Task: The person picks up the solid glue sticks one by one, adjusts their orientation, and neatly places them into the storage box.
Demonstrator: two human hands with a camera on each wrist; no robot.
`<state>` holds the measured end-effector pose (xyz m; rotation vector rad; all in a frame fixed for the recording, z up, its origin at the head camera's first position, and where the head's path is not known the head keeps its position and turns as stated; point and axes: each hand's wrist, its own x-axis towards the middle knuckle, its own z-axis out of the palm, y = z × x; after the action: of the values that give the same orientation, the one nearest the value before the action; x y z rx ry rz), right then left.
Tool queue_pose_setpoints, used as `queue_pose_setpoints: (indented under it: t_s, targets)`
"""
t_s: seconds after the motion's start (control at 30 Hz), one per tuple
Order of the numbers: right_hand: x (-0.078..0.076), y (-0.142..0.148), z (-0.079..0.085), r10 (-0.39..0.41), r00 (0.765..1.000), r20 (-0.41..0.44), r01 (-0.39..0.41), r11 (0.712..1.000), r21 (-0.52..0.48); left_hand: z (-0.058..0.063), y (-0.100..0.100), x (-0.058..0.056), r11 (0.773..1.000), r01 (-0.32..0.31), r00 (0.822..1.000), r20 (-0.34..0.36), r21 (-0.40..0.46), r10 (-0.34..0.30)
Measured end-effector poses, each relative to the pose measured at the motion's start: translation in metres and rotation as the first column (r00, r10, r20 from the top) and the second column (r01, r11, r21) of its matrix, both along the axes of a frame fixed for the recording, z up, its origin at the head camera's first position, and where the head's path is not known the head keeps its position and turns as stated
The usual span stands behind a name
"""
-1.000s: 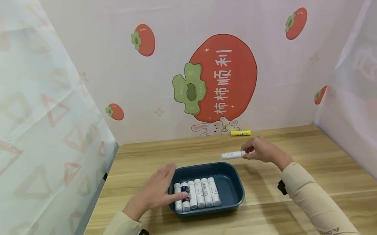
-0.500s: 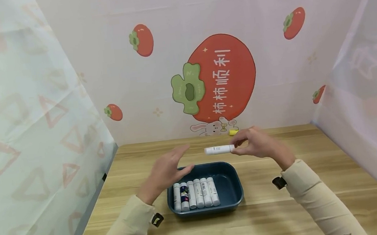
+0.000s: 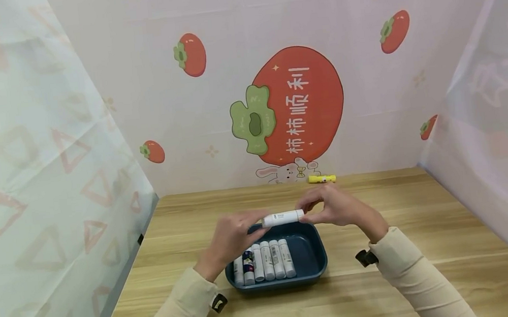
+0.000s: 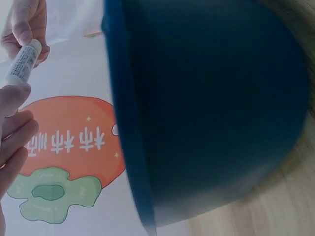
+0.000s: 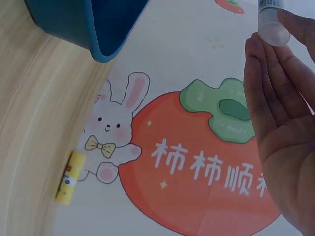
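Note:
A white glue stick (image 3: 282, 218) lies nearly level in the air above the back of a dark blue tray (image 3: 310, 255). My right hand (image 3: 338, 207) pinches its right end between thumb and fingertips. At the other end, the thumb and fingers of my left hand (image 3: 229, 238) take hold of it. In the left wrist view both hands meet the glue stick (image 4: 22, 64) at opposite ends. Several white glue sticks (image 3: 267, 262) stand side by side in the tray's left part, one with a dark blue label (image 3: 248, 261); my left hand partly hides the leftmost.
A yellow glue stick (image 3: 322, 178) lies at the back of the wooden table (image 3: 386, 288), against the printed backdrop (image 3: 176, 110). Patterned cloth sides (image 3: 52, 162) rise to the left and right.
My right hand has brought the white glue stick leftward over the tray. My left hand has lifted from the tray's left side and moved right to the stick's free end.

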<state>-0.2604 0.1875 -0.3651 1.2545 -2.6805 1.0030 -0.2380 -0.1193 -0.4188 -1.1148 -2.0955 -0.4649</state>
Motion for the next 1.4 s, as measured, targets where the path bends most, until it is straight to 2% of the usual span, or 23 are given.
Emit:
queue_pose_setpoints:
  t_s: [0.13, 0.27, 0.4, 0.57, 0.63, 0.77, 0.83, 0.87, 0.93, 1.03, 1.13, 1.23, 1.3, 1.33, 1.4]
  targets:
    - [0.000, -0.003, -0.003, -0.044, 0.997, 0.069, 0.054, 0.987, -0.150, 0.003, -0.002, 0.002, 0.998, -0.023, 0.998, -0.048, 0.062, 0.026]
    - [0.001, -0.012, -0.008, -0.070, 0.982, 0.175, 0.127, 0.934, -0.334, 0.009, -0.001, 0.003, 0.987, -0.033, 0.998, -0.050, 0.160, 0.042]
    - [0.006, -0.030, -0.016, -0.040, 0.964, 0.264, 0.169, 0.856, -0.488, 0.015, 0.004, 0.004, 0.963, -0.028, 0.998, -0.045, 0.267, 0.041]
    - [0.019, -0.062, -0.025, 0.009, 0.935, 0.354, 0.237, 0.727, -0.645, 0.017, 0.014, 0.005, 0.928, -0.051, 0.992, -0.089, 0.369, 0.090]
    - [0.025, -0.076, -0.027, 0.004, 0.918, 0.397, 0.290, 0.678, -0.675, 0.014, 0.019, 0.005, 0.917, -0.061, 0.990, -0.095, 0.395, 0.106]
    - [0.036, -0.099, -0.031, -0.045, 0.885, 0.463, 0.397, 0.591, -0.702, 0.006, 0.024, 0.009, 0.909, -0.068, 0.989, -0.095, 0.412, 0.117]
    - [0.039, -0.105, -0.033, -0.081, 0.877, 0.474, 0.430, 0.573, -0.698, 0.001, 0.025, 0.010, 0.908, -0.068, 0.988, -0.098, 0.413, 0.119]
    - [0.040, -0.105, -0.033, -0.102, 0.873, 0.476, 0.442, 0.575, -0.688, -0.001, 0.026, 0.011, 0.909, -0.076, 0.988, -0.093, 0.410, 0.124]
    - [0.040, -0.103, -0.033, -0.141, 0.871, 0.471, 0.450, 0.614, -0.649, -0.003, 0.027, 0.012, 0.912, -0.103, 0.987, -0.071, 0.396, 0.143]
    - [0.035, -0.092, -0.028, -0.210, 0.867, 0.452, 0.450, 0.720, -0.528, -0.004, 0.026, 0.014, 0.930, -0.158, 0.985, -0.018, 0.333, 0.173]
    - [0.029, -0.081, -0.018, -0.282, 0.867, 0.410, 0.438, 0.824, -0.359, -0.002, 0.021, 0.016, 0.951, -0.208, 0.978, 0.049, 0.228, 0.202]
    - [0.025, -0.073, -0.009, -0.343, 0.866, 0.365, 0.423, 0.890, -0.169, -0.002, 0.011, 0.020, 0.968, -0.230, 0.966, 0.145, 0.101, 0.215]
    - [0.024, -0.070, -0.005, -0.378, 0.861, 0.341, 0.415, 0.909, -0.039, -0.003, 0.003, 0.024, 0.970, -0.244, 0.942, 0.238, -0.006, 0.238]
    - [0.023, -0.069, -0.004, -0.391, 0.856, 0.337, 0.409, 0.912, 0.022, -0.004, -0.002, 0.026, 0.968, -0.244, 0.922, 0.296, -0.061, 0.251]
    - [0.022, -0.069, -0.006, -0.425, 0.844, 0.326, 0.401, 0.905, 0.142, -0.009, -0.010, 0.030, 0.957, -0.233, 0.867, 0.409, -0.170, 0.284]
